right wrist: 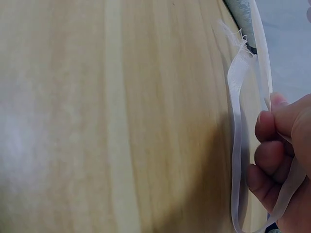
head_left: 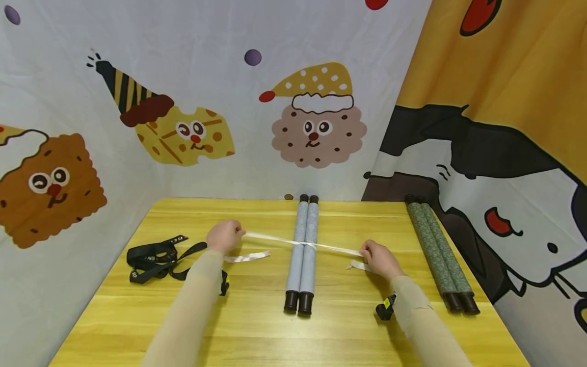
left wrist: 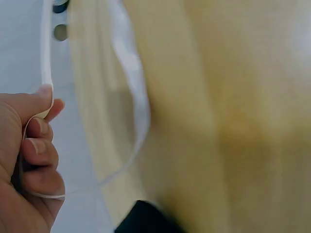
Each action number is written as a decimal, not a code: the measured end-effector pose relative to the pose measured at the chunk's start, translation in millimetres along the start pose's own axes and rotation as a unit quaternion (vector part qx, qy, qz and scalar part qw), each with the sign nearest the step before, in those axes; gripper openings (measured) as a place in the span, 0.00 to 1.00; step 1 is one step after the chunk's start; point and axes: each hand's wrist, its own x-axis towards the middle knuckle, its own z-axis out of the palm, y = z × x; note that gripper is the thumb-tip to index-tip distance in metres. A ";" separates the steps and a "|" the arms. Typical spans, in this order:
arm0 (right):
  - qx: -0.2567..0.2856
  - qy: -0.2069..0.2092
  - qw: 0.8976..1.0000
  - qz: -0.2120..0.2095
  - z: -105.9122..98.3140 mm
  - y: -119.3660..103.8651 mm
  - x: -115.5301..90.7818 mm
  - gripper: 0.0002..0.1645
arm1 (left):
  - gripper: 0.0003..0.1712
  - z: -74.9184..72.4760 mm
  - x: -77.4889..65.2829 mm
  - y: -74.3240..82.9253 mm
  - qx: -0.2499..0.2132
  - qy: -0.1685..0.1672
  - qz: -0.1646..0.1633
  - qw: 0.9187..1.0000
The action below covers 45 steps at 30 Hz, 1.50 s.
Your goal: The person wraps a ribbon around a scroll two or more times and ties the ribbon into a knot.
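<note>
Two pale grey-blue rolls with dark end caps (head_left: pixel 301 265) lie side by side on the table, a white ribbon (head_left: pixel 270 237) crossed over their middle. To the left, my left hand (head_left: pixel 223 237) pinches one length of the ribbon between thumb and curled fingers; the left wrist view shows its loose tail (left wrist: pixel 138 92) looping below. On the right, my right hand (head_left: pixel 379 257) pinches the other length. Its frayed tail (right wrist: pixel 235 97) hangs by the fingers in the right wrist view. Both lengths run taut from the rolls to my hands.
A heap of black strap with white lettering (head_left: pixel 156 260) lies at the table's left. Two green speckled rolls with dark caps (head_left: pixel 440 250) rest along the right edge. Behind the wooden table (head_left: pixel 257 331) hangs a white cloth with printed cartoons (head_left: pixel 206 51).
</note>
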 end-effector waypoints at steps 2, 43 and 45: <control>0.004 0.003 1.000 -0.002 -1.0 0.0 0.1 0.06 | 0.12 -8.4 2.4 0.6 -0.002 0.004 0.016 1.000; -0.013 -0.010 1.000 -0.001 -3.7 -2.1 -0.4 0.04 | 0.12 25.5 16.2 36.5 0.098 -0.048 0.086 0.990; -0.013 -0.010 1.000 0.000 -3.3 -2.7 -0.1 0.04 | 0.09 26.8 15.3 37.1 0.106 -0.047 0.072 0.991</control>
